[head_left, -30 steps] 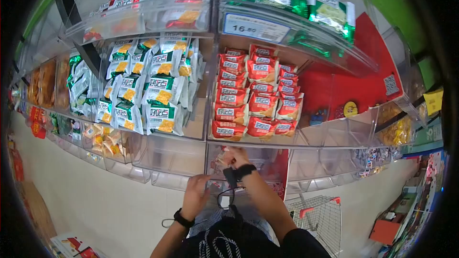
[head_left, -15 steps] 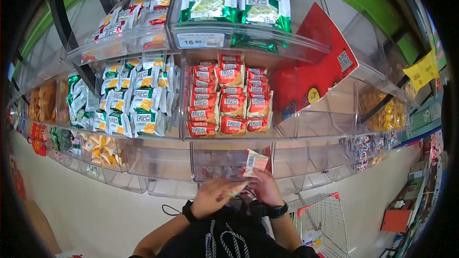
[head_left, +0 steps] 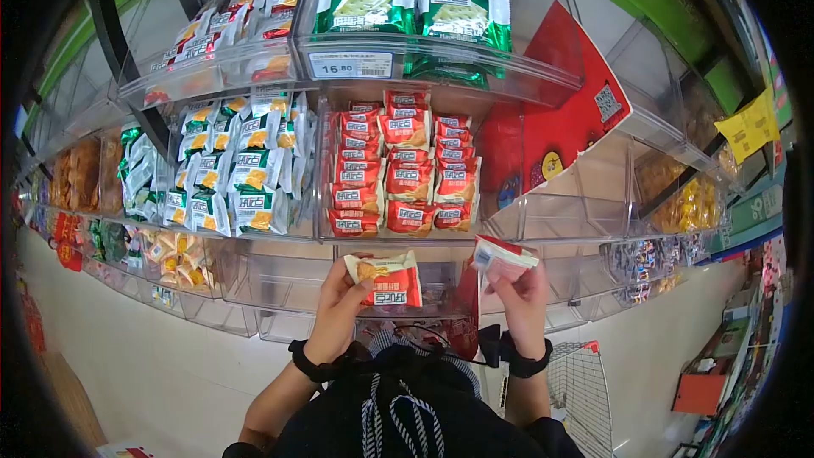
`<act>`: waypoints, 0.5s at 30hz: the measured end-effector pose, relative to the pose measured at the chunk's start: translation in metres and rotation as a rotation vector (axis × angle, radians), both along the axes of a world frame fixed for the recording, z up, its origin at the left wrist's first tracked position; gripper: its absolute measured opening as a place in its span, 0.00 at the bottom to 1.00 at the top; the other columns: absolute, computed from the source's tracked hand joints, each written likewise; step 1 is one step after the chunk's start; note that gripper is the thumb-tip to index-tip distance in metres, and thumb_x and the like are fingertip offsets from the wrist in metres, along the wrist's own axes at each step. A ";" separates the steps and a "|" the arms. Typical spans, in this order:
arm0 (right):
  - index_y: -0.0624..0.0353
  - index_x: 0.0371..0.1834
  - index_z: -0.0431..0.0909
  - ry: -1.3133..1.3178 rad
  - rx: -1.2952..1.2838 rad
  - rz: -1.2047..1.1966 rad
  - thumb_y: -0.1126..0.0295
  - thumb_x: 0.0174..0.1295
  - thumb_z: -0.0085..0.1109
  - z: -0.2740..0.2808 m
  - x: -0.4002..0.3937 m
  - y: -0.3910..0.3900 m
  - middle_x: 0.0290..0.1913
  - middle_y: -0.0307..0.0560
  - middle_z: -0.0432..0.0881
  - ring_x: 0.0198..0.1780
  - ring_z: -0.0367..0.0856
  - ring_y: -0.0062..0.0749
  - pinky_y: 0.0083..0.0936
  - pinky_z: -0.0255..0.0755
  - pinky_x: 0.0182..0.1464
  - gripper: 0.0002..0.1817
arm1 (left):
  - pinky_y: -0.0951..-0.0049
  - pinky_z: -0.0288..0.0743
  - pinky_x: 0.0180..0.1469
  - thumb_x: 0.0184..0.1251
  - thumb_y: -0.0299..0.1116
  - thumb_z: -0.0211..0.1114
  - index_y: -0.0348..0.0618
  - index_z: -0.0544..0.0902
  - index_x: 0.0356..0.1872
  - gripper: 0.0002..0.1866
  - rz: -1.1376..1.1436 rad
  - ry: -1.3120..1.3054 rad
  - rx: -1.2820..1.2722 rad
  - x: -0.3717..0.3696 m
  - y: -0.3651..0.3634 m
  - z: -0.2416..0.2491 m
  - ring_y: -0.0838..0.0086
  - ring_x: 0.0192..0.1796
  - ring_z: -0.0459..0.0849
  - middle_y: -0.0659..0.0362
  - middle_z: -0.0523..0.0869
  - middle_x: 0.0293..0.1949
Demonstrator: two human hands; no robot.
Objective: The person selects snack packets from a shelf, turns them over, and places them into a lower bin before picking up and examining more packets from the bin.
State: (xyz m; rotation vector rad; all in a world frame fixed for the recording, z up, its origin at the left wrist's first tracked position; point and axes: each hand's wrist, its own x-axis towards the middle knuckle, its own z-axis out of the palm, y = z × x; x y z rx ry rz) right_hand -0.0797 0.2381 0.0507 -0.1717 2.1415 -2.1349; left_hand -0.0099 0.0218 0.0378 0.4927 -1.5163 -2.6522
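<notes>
Between the thumb and fingers of my left hand (head_left: 336, 305) is a red and cream biscuit packet (head_left: 392, 282), its printed front turned up and its lettering upside down. My right hand (head_left: 526, 305) pinches a second biscuit packet (head_left: 502, 256), tilted, with its pale side and a red edge showing. Both hands are apart, just in front of the middle shelf. Beyond them, matching red packets (head_left: 409, 180) stand stacked in three columns in a clear bin.
White and green packets (head_left: 259, 168) fill the bin to the left. Green cracker packets (head_left: 365, 7) lie above a price tag (head_left: 352, 65). A red card (head_left: 543, 119) leans at the right. A wire shopping cart (head_left: 581, 390) stands at my lower right.
My hands were close together near my body, each with a packet. They have moved forward and apart, and the left packet now shows its printed front.
</notes>
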 end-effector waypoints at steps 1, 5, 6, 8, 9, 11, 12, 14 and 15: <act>0.63 0.45 0.68 0.200 0.062 -0.058 0.81 0.48 0.54 0.001 -0.007 -0.003 0.41 0.47 0.73 0.42 0.73 0.28 0.20 0.69 0.41 0.18 | 0.80 0.68 0.46 0.60 0.23 0.50 0.38 0.65 0.50 0.16 0.005 0.021 -0.009 -0.002 0.000 0.002 0.79 0.45 0.73 0.58 0.74 0.43; 0.62 0.41 0.75 0.468 0.598 0.024 0.85 0.41 0.54 0.029 -0.053 -0.017 0.48 0.54 0.70 0.46 0.72 0.43 0.26 0.68 0.45 0.19 | 0.78 0.67 0.49 0.59 0.23 0.49 0.38 0.65 0.51 0.16 0.015 0.044 -0.061 -0.009 -0.004 0.001 0.78 0.47 0.72 0.58 0.74 0.45; 0.62 0.41 0.75 0.466 0.605 0.025 0.85 0.41 0.54 0.026 -0.063 -0.020 0.48 0.54 0.70 0.46 0.72 0.43 0.26 0.68 0.45 0.19 | 0.78 0.67 0.49 0.59 0.23 0.49 0.38 0.65 0.51 0.16 0.014 0.042 -0.055 -0.010 -0.004 0.001 0.78 0.47 0.72 0.58 0.74 0.45; 0.61 0.43 0.75 0.617 0.803 0.103 0.83 0.46 0.56 0.006 -0.084 -0.026 0.49 0.49 0.69 0.45 0.73 0.30 0.18 0.72 0.40 0.17 | 0.78 0.66 0.49 0.59 0.23 0.49 0.37 0.65 0.50 0.16 0.079 0.038 0.049 -0.011 -0.006 0.001 0.77 0.48 0.73 0.57 0.73 0.45; 0.61 0.43 0.75 0.617 0.810 0.111 0.83 0.46 0.56 -0.002 -0.090 -0.027 0.49 0.49 0.69 0.45 0.73 0.30 0.18 0.72 0.40 0.17 | 0.78 0.66 0.49 0.59 0.23 0.49 0.37 0.65 0.50 0.16 0.084 0.035 0.058 -0.010 -0.007 0.000 0.77 0.48 0.73 0.57 0.73 0.45; 0.62 0.42 0.76 0.425 0.636 0.263 0.81 0.43 0.60 -0.017 -0.102 -0.029 0.49 0.50 0.69 0.46 0.73 0.31 0.21 0.72 0.40 0.18 | 0.77 0.67 0.50 0.59 0.23 0.48 0.37 0.64 0.50 0.16 0.148 0.032 0.075 -0.009 -0.010 -0.001 0.76 0.48 0.73 0.56 0.73 0.46; 0.63 0.40 0.76 0.457 0.641 0.280 0.79 0.41 0.63 -0.024 -0.110 -0.027 0.44 0.48 0.73 0.46 0.73 0.30 0.22 0.71 0.37 0.19 | 0.77 0.67 0.50 0.59 0.23 0.48 0.37 0.64 0.50 0.16 0.156 0.031 0.083 -0.008 -0.011 -0.001 0.76 0.48 0.73 0.56 0.73 0.46; 0.62 0.41 0.75 0.523 0.692 0.235 0.79 0.41 0.63 -0.038 -0.122 -0.024 0.42 0.48 0.74 0.46 0.73 0.29 0.22 0.71 0.38 0.19 | 0.76 0.68 0.49 0.60 0.23 0.48 0.36 0.64 0.50 0.16 0.183 0.008 0.069 -0.007 -0.014 -0.002 0.75 0.47 0.74 0.56 0.73 0.46; 0.61 0.41 0.74 0.587 0.734 0.180 0.78 0.41 0.63 -0.041 -0.126 -0.024 0.40 0.47 0.75 0.45 0.73 0.28 0.21 0.70 0.40 0.20 | 0.76 0.68 0.49 0.60 0.23 0.48 0.36 0.64 0.50 0.16 0.189 0.006 0.075 -0.006 -0.016 -0.004 0.75 0.47 0.74 0.56 0.73 0.46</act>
